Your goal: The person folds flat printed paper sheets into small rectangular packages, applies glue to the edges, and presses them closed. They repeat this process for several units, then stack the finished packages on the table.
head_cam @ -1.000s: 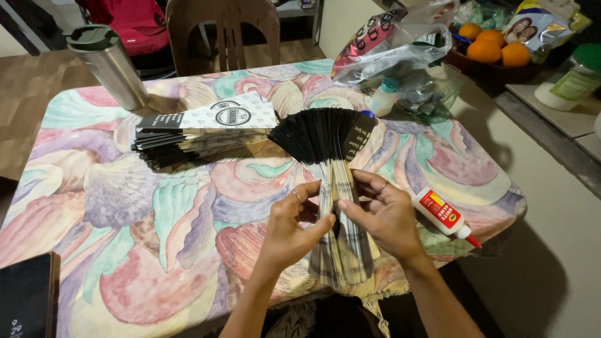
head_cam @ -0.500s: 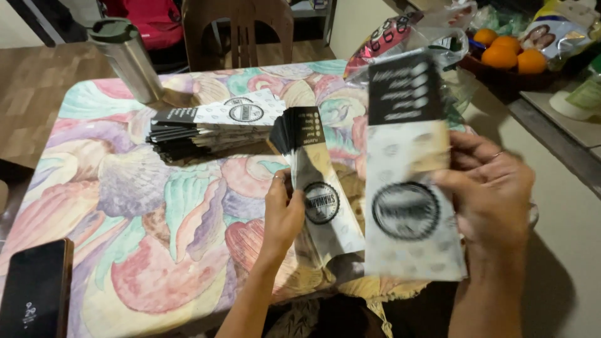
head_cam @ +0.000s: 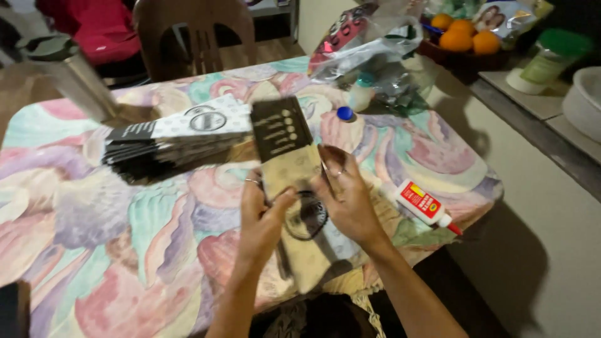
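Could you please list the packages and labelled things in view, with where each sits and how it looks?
Paper sleeve: held by left hand and right hand; long, cream with a black end.
Stack of sleeves: left of it on the table; black and white.
Glue bottle: near the right table edge; white, red label.
Plastic bags: far right corner; clear and crumpled.

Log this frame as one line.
left hand: holds paper sleeve | right hand: holds same sleeve | sleeve stack: behind | glue bottle: right
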